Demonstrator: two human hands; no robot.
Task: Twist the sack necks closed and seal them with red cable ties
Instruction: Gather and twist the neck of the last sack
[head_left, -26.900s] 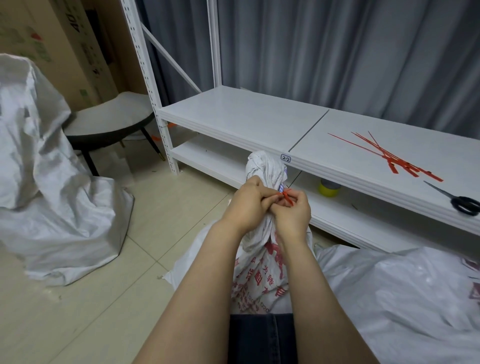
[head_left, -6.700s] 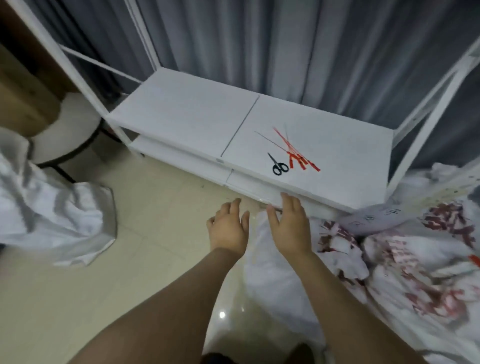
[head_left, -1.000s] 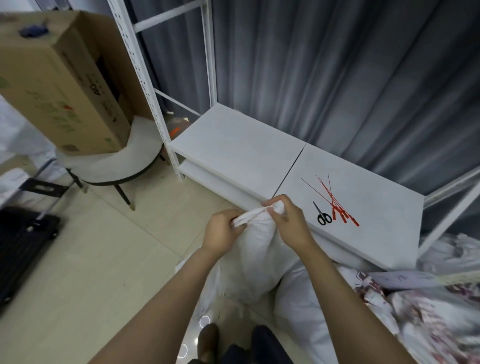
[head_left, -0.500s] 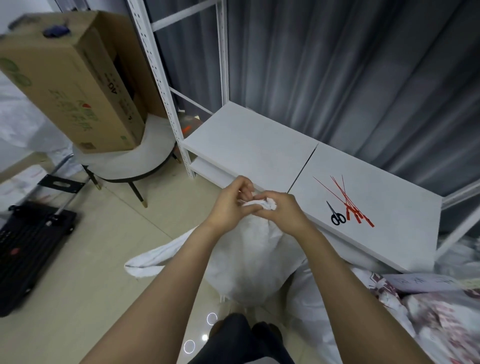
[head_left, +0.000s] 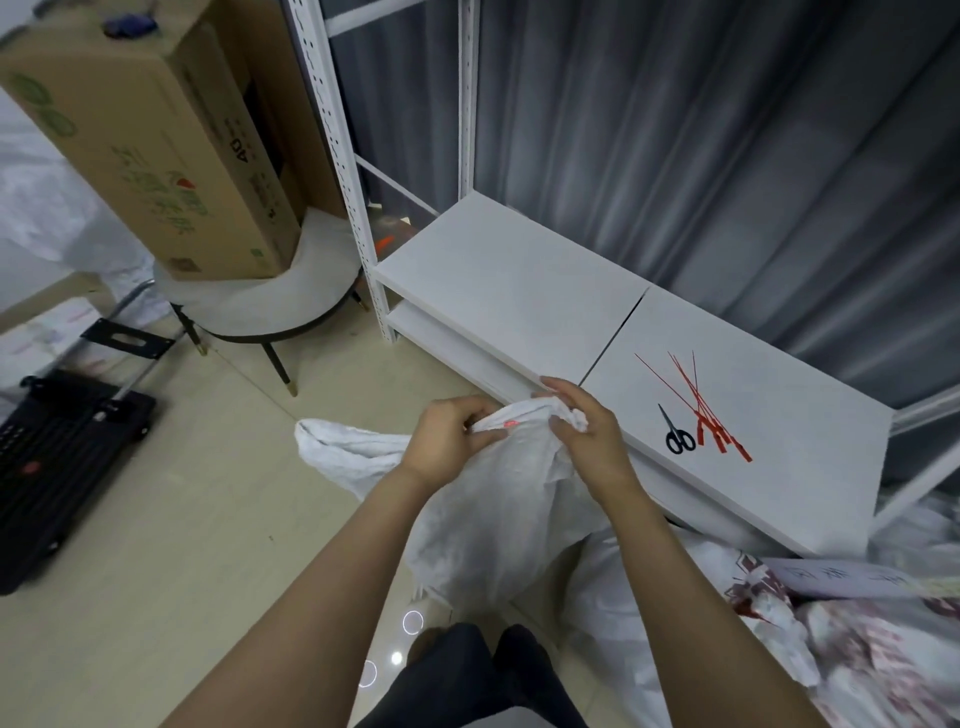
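A white woven sack (head_left: 498, 514) stands on the floor in front of me, its mouth gathered up between my hands. My left hand (head_left: 447, 441) pinches the left side of the sack's rim. My right hand (head_left: 587, 431) grips the bunched rim on the right, fingers curled over the fabric. A loose flap of the sack trails left on the floor. Several red cable ties (head_left: 701, 410) lie on the white shelf (head_left: 519, 291), right of my hands, with black scissors (head_left: 678, 434) beside them.
More white sacks with red print (head_left: 831, 639) are piled at the lower right. A cardboard box (head_left: 156, 135) stands on a round stool (head_left: 260, 306) to the left. A black trolley (head_left: 57, 457) lies at the far left. Grey curtain hangs behind the shelf rack.
My hands have drawn slightly apart along the sack's rim, spreading the gathered mouth between them. The view has shifted a little to the left.
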